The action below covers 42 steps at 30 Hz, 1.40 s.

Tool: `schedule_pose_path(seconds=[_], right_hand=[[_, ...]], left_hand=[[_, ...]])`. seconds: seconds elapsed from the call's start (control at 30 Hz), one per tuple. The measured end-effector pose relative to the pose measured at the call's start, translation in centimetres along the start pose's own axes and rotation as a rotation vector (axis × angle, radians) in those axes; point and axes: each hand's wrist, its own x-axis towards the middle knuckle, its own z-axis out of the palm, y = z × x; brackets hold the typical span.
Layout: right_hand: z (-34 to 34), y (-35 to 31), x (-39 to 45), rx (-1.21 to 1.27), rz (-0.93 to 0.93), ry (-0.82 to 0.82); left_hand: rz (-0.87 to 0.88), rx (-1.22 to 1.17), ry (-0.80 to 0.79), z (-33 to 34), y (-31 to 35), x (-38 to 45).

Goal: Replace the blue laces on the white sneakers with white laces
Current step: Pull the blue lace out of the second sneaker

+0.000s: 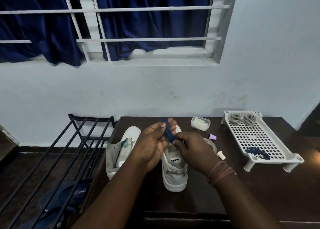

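Blue lace (168, 132) is held bundled above the right sneaker (174, 168): wrapped round left hand (153, 142) fingers, end pinched by right hand (191, 151). Judged soft, light, limp; best gripped nr the tip.

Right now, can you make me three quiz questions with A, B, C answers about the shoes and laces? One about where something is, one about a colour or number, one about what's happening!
1. Where does the loose blue lace bundle lie?
A. on the white tray's near end
B. inside a sneaker
C. on the black rack

2. How many white sneakers stand on the table?
A. one
B. two
C. three

3. What are the hands doing?
A. resting flat
B. holding a blue lace
C. lifting the tray

Answers:
1 A: the dark bundle sits on the tray's grid.
2 B: the left sneaker and right sneaker stand side by side.
3 B: the left hand and right hand pinch the blue lace between them.
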Motion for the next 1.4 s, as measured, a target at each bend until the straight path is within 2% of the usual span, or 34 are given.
schedule_pose_path(seconds=[0.1, 0.2, 0.3, 0.4, 0.57, 0.7, 0.8, 1.0, 1.13, 1.23, 1.4], right_hand=[[0.8, -0.3, 0.1, -0.016, 0.018, 0.039], [0.9, -0.8, 0.2, -0.021, 0.01, 0.104], [0.8, -1.4, 0.3, 0.008, -0.029, 0.2], [0.9, -1.5, 0.1, 0.085, -0.001, 0.273], [1.9, -1.6, 0.0, 0.46, 0.243, 0.41], [2.4, -2.1, 0.2, 0.596, 0.329, 0.542], [2.8, -2.0, -0.1, 0.482, 0.285, 0.538], [4.2, -2.5, -0.4, 0.09, -0.008, 0.513], [3.9, -2.4, -0.1, 0.149, 0.025, 0.574], [3.5, -2.4, -0.2, 0.185, 0.03, 0.629], [2.9, -2.6, -0.1, 0.272, 0.131, 0.549]], left_hand=[[0.101, 0.099, 0.107, -0.4, -0.3, 0.5], [0.14, 0.293, 0.192, -0.8, -0.9, 0.9], [0.129, 0.376, 0.196, -0.5, -1.9, 0.8], [0.123, 0.36, 0.151, -0.3, -2.4, 0.7], [0.099, 0.209, 0.18, 0.2, -2.3, 0.5], [0.082, 0.13, 0.194, 0.4, -2.3, 0.3], [0.089, 0.171, 0.217, 0.5, -2.6, 0.2], [0.134, 0.202, 0.238, 0.5, -2.4, 0.1], [0.164, 0.171, 0.236, 0.9, -2.1, -0.1], [0.19, 0.256, 0.207, 1.1, -2.4, -0.4], [0.222, 0.401, 0.152, 1.2, -3.0, -0.8]])
